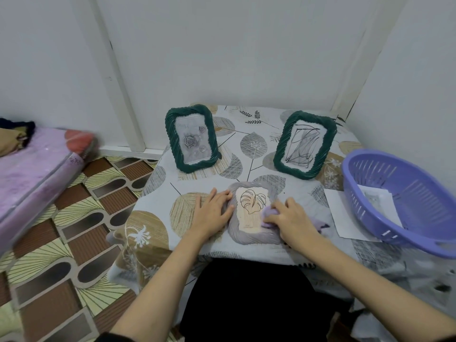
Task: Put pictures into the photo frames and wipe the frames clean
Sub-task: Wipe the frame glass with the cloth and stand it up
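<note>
A grey twisted-rim photo frame [244, 235] lies flat near the table's front edge, holding a cream picture of a leaf [251, 201]. My left hand [214, 211] rests flat on the frame's left rim, fingers spread. My right hand [290, 219] presses a pale lilac cloth [271, 214] on the lower right of the glass. Two green frames stand upright behind: one [191, 138] with a rose picture at the left, one [304, 144] with a black scribble drawing at the right.
The table wears a leaf-print cloth [251, 146] and sits in a white wall corner. A purple plastic basket [404, 201] with paper inside stands at the right, over a white sheet [345, 213]. A pink mattress [37, 169] lies on the patterned floor at the left.
</note>
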Available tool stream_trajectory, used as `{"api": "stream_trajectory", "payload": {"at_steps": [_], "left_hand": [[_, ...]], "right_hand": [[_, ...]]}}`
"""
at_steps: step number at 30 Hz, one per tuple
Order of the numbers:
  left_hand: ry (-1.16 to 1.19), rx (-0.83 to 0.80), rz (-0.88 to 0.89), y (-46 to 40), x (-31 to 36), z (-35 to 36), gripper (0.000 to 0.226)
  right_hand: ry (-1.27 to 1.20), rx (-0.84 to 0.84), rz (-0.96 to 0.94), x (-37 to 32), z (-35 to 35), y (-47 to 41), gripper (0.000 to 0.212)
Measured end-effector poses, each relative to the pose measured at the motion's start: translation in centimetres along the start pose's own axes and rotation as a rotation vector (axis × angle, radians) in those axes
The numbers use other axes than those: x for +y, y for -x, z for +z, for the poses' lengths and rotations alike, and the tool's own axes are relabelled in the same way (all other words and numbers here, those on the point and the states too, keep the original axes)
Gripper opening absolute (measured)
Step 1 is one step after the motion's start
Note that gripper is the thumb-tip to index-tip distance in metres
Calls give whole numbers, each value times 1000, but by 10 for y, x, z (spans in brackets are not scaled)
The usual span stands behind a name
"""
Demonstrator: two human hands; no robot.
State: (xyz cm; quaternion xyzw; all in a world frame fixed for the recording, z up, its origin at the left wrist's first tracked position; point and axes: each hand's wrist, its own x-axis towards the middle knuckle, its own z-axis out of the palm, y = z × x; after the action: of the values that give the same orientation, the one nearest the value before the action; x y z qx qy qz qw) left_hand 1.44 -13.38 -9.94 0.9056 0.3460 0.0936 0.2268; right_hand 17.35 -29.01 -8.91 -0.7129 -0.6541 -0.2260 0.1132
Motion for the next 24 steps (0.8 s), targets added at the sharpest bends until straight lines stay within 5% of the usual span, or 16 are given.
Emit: {"api": "stream_trajectory", "payload": {"at_steps": [9,16,20,24], "left_hand": [[14,4,5,0,0,0,43],[12,6,1,0,0,1,42],[24,9,2,-1,0,0,41],[15,14,1,0,1,1,41]], "right_hand": [[-83,0,-49,-5,3,13,27],[-82,13,-3,1,8,-4,7],[-73,-12,-75,12,-3,15,23],[-80,29,72,8,9,-4,22]]}}
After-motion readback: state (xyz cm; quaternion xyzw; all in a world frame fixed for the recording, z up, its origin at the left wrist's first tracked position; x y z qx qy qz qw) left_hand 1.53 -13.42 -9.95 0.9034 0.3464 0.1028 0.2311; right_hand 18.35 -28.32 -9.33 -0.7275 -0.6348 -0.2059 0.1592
